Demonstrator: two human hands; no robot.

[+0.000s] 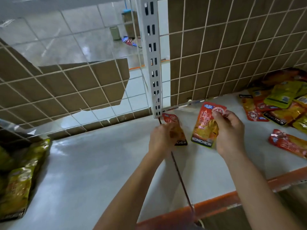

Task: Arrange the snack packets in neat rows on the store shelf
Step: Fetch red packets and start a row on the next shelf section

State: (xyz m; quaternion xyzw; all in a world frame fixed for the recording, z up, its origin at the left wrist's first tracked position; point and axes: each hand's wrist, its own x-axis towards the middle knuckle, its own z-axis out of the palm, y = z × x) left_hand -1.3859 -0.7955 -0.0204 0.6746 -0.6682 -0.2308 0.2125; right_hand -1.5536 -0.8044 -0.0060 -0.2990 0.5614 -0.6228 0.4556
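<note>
A first red packet [172, 121] is gripped by the left hand [161, 138], a second red packet [205, 125] is pinched by the right hand [230, 131], both over the shelf [99, 163], loose packets [280, 103] heaped right of that grip.

The left packet [172, 119], red-orange foil with a round seal at the top and a black band at the bottom, is gripped in the left hand [160, 138] near the back of the white shelf [93, 163]. It is tilted, its top towards the rear. Just beside it, the right packet [205, 127], of the same print with a yellow-green rim, is pinched by the right hand [230, 130], printed face up. A lone red packet [289, 143] lies flat further right. A loose heap of packets [279, 103], red and yellow-green, overlaps at the right rear. Yellow-green packets [18, 176] lie at the shelf's left end.
</note>
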